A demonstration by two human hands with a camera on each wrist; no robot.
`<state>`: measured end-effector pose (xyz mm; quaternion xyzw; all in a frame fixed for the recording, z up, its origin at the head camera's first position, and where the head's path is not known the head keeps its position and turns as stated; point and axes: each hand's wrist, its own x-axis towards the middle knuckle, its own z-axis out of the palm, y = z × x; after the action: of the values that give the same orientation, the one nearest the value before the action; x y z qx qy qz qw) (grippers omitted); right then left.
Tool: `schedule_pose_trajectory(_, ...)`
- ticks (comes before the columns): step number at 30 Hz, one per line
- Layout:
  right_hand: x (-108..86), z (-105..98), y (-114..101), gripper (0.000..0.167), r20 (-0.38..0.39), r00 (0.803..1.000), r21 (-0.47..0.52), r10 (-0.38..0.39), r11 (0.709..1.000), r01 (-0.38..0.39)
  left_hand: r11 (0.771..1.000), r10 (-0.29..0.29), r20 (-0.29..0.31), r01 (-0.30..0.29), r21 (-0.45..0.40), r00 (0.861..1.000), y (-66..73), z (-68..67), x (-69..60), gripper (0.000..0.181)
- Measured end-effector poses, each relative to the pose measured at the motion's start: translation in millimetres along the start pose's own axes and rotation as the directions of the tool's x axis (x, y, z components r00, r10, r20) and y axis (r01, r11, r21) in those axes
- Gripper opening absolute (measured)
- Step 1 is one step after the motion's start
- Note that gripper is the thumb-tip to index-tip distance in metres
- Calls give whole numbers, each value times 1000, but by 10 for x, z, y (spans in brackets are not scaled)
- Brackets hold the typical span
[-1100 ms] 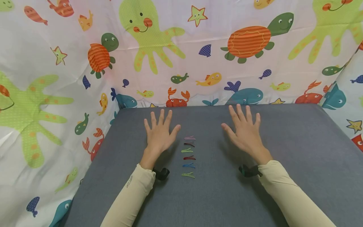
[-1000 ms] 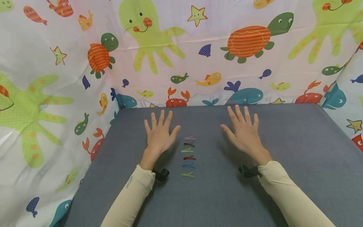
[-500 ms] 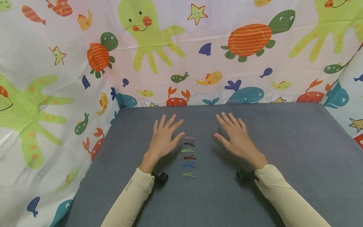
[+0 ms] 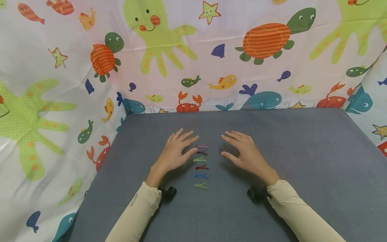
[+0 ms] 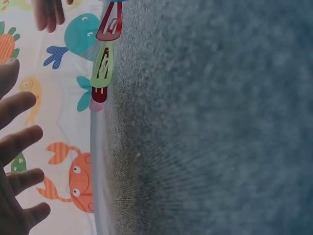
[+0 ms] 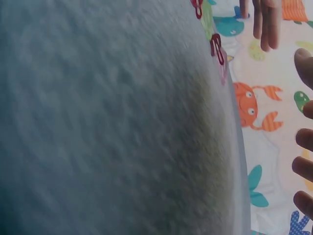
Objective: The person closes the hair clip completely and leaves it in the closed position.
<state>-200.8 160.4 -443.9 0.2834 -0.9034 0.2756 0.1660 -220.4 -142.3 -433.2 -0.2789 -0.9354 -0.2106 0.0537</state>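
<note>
Several hair clips lie in a column on the grey table. From the far end come a pink clip (image 4: 202, 146), a dark red clip (image 4: 202, 152), a green clip (image 4: 199, 159), a red clip (image 4: 202, 167), a blue clip (image 4: 201, 175) and a yellow-green clip (image 4: 201, 186). To their left my left hand (image 4: 173, 153) hovers with fingers spread, its thumb beside the dark red clip in the head view. My right hand (image 4: 246, 154) hovers to the right of the column, fingers extended, holding nothing. The left wrist view shows the green clip (image 5: 102, 66) edge-on along the table.
The grey table (image 4: 302, 161) is walled at the back and sides by a white curtain (image 4: 211, 67) printed with sea animals. A black wrist camera (image 4: 168, 194) sits at the left cuff, another black camera (image 4: 257, 194) at the right one.
Both hands have moved inward toward the clip column and a little nearer to me, with fingers turning inward. The clips lie as before; the head view has shifted slightly.
</note>
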Motion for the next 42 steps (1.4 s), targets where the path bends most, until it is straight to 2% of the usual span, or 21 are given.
schedule_pose_trajectory(7, -43, 87, -88, 55, -3, 999, 40, -36, 999, 36, 999, 48, -8, -48, -25, 999, 4, -19, -51, 50)
schedule_pose_trajectory(14, -77, 157, -190, 45, 56, 998, 79, -37, 996, 33, 992, 105, -21, -106, -63, 994, 11, -37, -126, 35)
schedule_pose_trajectory(18, -94, 188, -258, 31, 117, 992, 104, -45, 994, 33, 983, 138, 23, -134, -121, 990, 25, -30, -154, 25)
schedule_pose_trajectory(21, -107, 206, -302, 21, 163, 985, 114, -57, 993, 39, 982, 132, 78, -120, -146, 988, 50, -35, -162, 18)
schedule_pose_trajectory(25, -129, 241, -354, 18, 225, 971, 129, -74, 991, 45, 983, 117, 148, -93, -160, 982, 93, -57, -167, 12)
schedule_pose_trajectory(30, -156, 277, -412, 17, 257, 960, 168, -107, 984, 65, 976, 112, 255, -58, -211, 960, 125, -67, -175, 10)
schedule_pose_trajectory(37, -165, 305, -492, 13, 282, 946, 217, -162, 971, 102, 957, 135, 386, -18, -291, 913, 136, -90, -202, 8)
schedule_pose_trajectory(42, -170, 317, -556, 13, 316, 929, 224, -192, 967, 123, 962, 121, 456, 9, -272, 882, 194, -125, -216, 10)
